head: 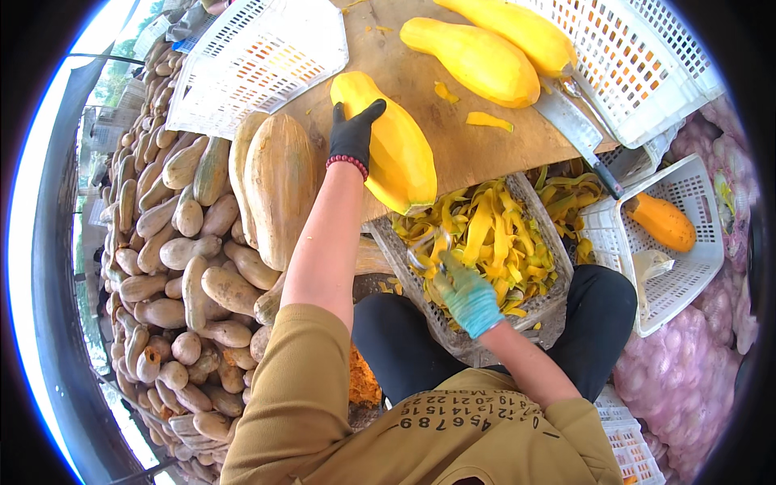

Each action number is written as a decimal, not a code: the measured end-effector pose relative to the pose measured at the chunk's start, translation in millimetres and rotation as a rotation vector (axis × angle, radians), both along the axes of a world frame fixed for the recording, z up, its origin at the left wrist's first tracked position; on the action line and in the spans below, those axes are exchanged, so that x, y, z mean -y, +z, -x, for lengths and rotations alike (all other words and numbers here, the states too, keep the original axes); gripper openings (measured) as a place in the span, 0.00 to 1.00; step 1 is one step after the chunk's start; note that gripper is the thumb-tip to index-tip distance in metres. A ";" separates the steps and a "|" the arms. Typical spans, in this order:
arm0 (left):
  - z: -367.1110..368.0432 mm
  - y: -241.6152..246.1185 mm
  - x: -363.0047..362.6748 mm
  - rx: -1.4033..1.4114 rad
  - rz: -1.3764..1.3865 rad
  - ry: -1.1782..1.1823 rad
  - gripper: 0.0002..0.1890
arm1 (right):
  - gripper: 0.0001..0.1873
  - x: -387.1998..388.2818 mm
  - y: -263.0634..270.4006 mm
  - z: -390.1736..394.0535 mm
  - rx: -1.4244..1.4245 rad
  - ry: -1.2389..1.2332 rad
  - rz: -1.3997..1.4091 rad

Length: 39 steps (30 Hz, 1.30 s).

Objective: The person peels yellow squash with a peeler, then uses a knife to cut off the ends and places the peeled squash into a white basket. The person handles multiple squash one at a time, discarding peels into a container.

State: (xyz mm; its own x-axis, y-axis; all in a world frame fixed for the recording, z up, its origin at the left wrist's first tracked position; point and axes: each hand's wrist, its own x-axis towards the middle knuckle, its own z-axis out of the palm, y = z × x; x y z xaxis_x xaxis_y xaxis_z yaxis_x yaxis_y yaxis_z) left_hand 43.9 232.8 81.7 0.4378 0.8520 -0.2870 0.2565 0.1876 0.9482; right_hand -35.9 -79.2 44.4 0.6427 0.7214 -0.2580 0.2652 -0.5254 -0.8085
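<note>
My left hand (354,130), in a black glove with a red bead bracelet at the wrist, grips the upper part of a peeled yellow squash (403,154) at the edge of the wooden board (364,54). My right hand (470,294), in a light blue-green glove, holds a blurred metal peeler (429,247) over a crate (548,297) heaped with yellow-green peelings (485,230). Two more peeled squashes, one of them nearer (476,60), lie at the board's far side. A cleaver (567,121) rests at the right edge, its dark handle sticking out past the board.
Unpeeled squashes (282,191) stand left of the board, with a large pile (230,291) beyond. White plastic baskets (260,60) flank the board. An orange squash (664,221) lies in another basket (697,285) at right, near pink mesh sacks (679,364).
</note>
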 end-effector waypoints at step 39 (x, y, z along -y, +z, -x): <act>-14.0 -35.0 -30.1 -0.208 -0.177 0.045 0.56 | 0.14 -11.0 -66.5 -52.4 0.501 0.170 0.162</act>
State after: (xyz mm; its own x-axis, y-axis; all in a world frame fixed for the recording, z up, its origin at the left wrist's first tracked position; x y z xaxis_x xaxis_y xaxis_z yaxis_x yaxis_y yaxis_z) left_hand 57.9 262.9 46.6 0.3453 0.9144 -0.2114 0.4441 0.0393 0.8951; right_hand 16.5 -68.2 -22.1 0.5934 0.8022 -0.0662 0.6887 -0.5487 -0.4739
